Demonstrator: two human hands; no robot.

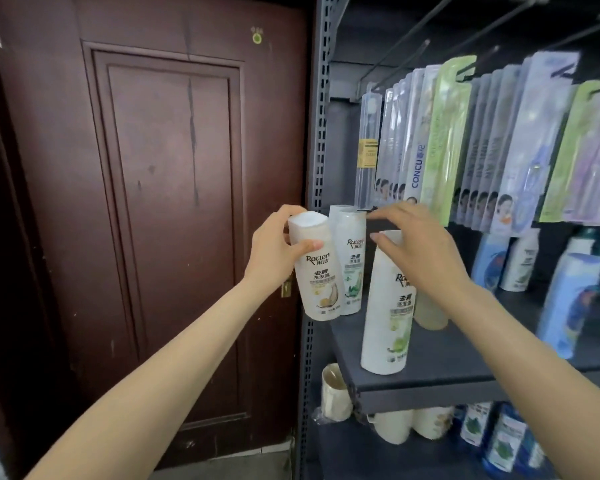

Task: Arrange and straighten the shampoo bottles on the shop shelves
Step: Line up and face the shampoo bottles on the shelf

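Observation:
My left hand point(274, 249) grips a white Racien shampoo bottle point(317, 275) near its cap, tilted, at the left end of the dark shelf point(440, 358). Right behind it stands a second white bottle with a green label point(352, 268). Nearer the shelf's front edge stands a taller white bottle point(388, 317). My right hand point(420, 247) hovers over its cap, fingers spread, thumb touching the cap's left side. A pale translucent bottle point(430, 313) is partly hidden behind my right wrist.
Blue and white bottles point(568, 299) stand further right on the same shelf. Packaged toothbrushes point(465, 143) hang on hooks above. White and blue bottles point(492, 431) fill the shelf below. A dark red door point(153, 202) is left of the grey shelf upright point(321, 98).

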